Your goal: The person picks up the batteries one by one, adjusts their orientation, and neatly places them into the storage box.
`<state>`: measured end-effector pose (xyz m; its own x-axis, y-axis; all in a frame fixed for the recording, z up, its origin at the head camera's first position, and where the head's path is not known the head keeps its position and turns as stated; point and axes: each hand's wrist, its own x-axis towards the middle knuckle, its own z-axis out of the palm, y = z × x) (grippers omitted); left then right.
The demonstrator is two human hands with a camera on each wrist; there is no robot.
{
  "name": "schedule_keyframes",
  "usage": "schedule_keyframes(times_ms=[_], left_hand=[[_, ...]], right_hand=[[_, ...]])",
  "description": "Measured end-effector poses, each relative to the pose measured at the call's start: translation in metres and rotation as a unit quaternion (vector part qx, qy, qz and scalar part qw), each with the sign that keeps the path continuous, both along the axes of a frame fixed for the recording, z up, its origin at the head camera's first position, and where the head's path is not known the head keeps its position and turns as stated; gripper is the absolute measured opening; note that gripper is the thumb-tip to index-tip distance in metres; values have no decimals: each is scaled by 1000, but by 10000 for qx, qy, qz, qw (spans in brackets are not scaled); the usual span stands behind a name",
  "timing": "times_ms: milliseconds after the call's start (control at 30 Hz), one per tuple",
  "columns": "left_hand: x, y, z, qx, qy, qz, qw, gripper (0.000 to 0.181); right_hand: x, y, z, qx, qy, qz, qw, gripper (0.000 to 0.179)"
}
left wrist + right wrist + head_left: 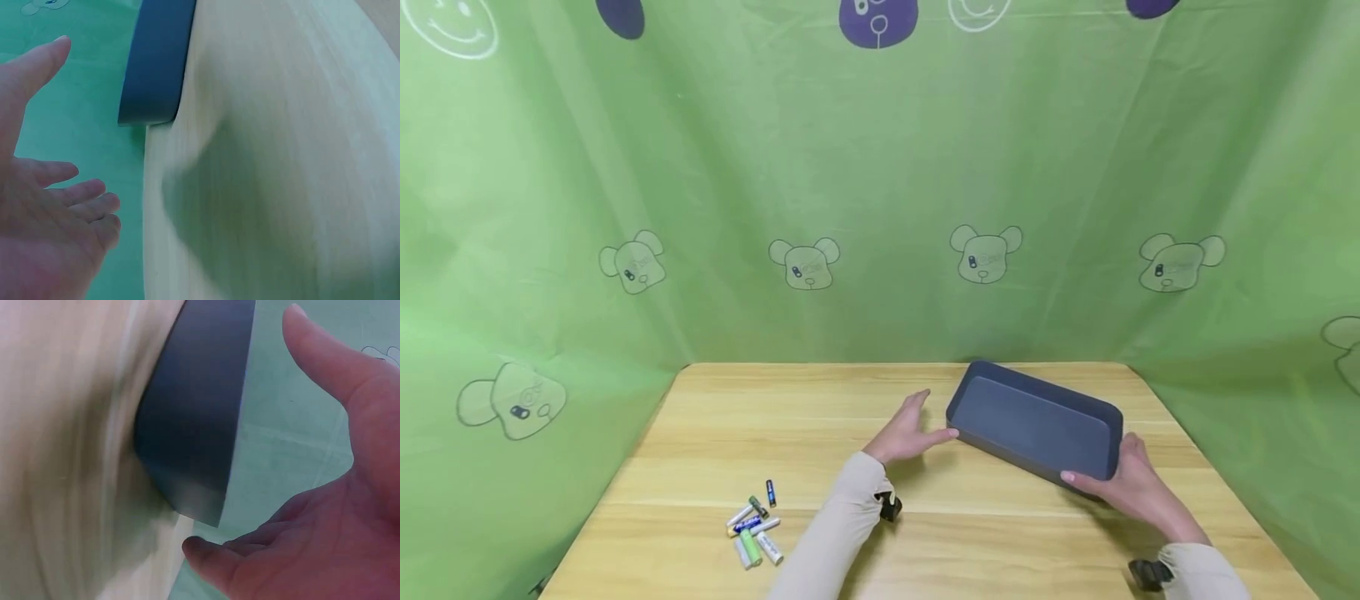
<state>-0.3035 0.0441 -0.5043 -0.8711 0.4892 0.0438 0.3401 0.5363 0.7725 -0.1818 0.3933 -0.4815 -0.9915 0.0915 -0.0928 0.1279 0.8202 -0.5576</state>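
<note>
At four o'clock in the head view, a dark rectangular tray (1033, 421) lies over the tabletop (700, 442), interior upward. At six o'clock, the left grip (906, 433) is spread beside the tray's left end; at four o'clock, the right grip (1138, 487) is spread around its near-right corner, contact uncertain. Loose batteries (751, 547) cluster at seven o'clock. Left wrist view: tray at eleven o'clock, apart from the spread grip at eight. Right wrist view: tray wall at twelve o'clock, spread grip at four.
</note>
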Motion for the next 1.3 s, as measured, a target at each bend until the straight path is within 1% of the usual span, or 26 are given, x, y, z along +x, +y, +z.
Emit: schedule_keyframes(times_ms=[100,200,333,467,500,567,700,767,833,967,1000,1067,1133,1200,1233,1300], left_hand=[[-4,6,-4,-44,-73,21,10000,101],[-8,12,-7,21,-293,22,9996,102],[-11,18,-10,253,-637,154,9975,104],[-12,26,-12,431,-901,310,9945,105],[-11,28,-13,512,-961,304,9936,105],[-11,34,-14,778,-1078,172,9910,103],[-9,43,-15,1375,-1035,-330,9845,93],[-7,45,-14,1534,-956,-465,9824,86],[-6,46,-14,1504,-856,-352,9843,84],[-5,48,-15,1235,-778,21,9893,91],[-5,48,-15,1185,-775,68,9899,93],[-6,49,-16,1214,-786,17,9895,93],[-7,50,-18,1415,-828,-199,9863,89],[-8,50,-20,1674,-844,-513,9809,85],[-8,51,-21,1754,-838,-619,9790,85],[-9,52,-23,1817,-785,-703,9777,85]], right_hand=[[3,2,-2,-83,-12,37,10000,135],[5,3,-5,-49,-96,31,9999,134],[6,5,-8,-17,-390,40,9992,137],[6,6,-10,-106,-472,99,9988,135],[6,5,-10,-118,-435,108,9989,134],[6,4,-10,-139,-344,98,9993,133],[5,2,-13,-217,-121,61,9997,130],[5,0,-14,-279,-111,41,9995,129],[4,-1,-15,-315,-122,17,9994,129],[5,-2,-14,-323,-103,-10,9994,128],[5,-2,-14,-328,-87,-1,9994,127],[6,-2,-14,-331,-26,16,9994,124],[6,-2,-15,-326,7,30,9995,122],[6,-1,-16,-293,8,29,9996,121],[6,-1,-16,-271,-3,23,9996,120],[5,0,-17,-237,-24,17,9997,120]])
